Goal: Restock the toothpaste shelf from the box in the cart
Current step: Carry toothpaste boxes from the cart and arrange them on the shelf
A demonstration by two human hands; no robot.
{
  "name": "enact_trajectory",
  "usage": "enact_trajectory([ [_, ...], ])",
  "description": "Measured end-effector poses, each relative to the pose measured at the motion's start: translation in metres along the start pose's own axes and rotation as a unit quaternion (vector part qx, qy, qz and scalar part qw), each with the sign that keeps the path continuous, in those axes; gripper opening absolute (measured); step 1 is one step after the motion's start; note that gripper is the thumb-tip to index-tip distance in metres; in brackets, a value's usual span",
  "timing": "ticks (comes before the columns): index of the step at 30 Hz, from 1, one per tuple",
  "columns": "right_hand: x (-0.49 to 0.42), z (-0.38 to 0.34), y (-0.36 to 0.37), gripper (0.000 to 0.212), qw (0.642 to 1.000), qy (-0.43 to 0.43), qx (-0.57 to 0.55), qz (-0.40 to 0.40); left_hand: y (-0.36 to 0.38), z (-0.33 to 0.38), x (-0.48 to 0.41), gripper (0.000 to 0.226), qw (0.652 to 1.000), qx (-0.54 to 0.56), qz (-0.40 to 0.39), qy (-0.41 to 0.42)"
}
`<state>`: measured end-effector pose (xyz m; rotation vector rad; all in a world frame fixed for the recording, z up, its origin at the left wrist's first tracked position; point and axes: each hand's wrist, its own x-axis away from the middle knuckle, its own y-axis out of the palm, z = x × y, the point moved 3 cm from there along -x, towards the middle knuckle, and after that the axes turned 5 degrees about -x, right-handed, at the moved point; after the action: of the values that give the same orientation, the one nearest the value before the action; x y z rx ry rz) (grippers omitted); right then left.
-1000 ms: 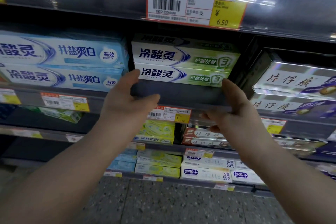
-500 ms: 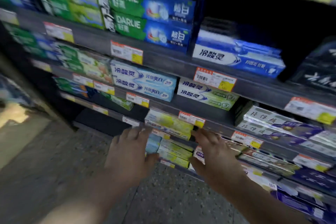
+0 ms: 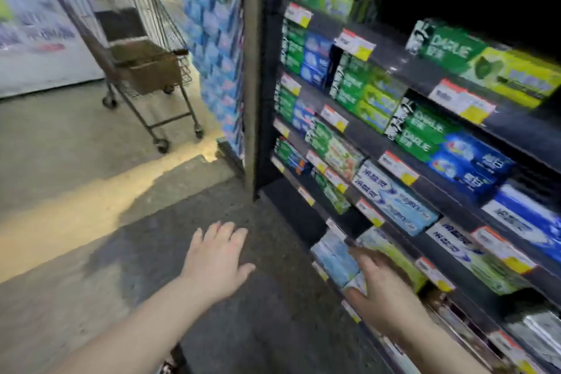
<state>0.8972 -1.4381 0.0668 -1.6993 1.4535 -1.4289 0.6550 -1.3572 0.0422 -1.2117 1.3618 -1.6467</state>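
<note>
The toothpaste shelf (image 3: 513, 127) fills the right side, several dark tiers stacked with green, blue and white cartons. A wire shopping cart (image 3: 142, 48) stands at the upper left by the shelf's end, with a brown cardboard box (image 3: 148, 67) in its basket. My left hand (image 3: 217, 258) hovers over the floor with its fingers spread, holding nothing. My right hand (image 3: 384, 288) is held in front of the light blue cartons (image 3: 334, 255) on a low tier, fingers extended and empty; whether it touches them is unclear.
Yellow and white price tags (image 3: 397, 167) line each shelf edge. A grey upright post (image 3: 250, 70) marks the shelf's left end, with a blue product display (image 3: 212, 39) beyond it. The speckled floor (image 3: 91, 191) has a sunlit patch. A white poster wall (image 3: 33, 24) stands far left.
My hands have left the green-and-white cartons on the middle tier and dropped low. The view has swung left, bringing the cart and its box into sight.
</note>
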Motion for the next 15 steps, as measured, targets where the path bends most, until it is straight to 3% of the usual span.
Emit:
enact_trajectory([
  [7,-0.091,-0.155,0.005,0.067,0.995,-0.078,0.069,0.004,-0.015,-0.183,-0.009,0.07,0.995,0.019,0.0,-0.102],
  [15,-0.196,-0.316,0.02,0.071,0.99,-0.129,0.043,-0.016,-0.047,-0.352,-0.041,0.066,0.987,0.018,-0.003,-0.158],
])
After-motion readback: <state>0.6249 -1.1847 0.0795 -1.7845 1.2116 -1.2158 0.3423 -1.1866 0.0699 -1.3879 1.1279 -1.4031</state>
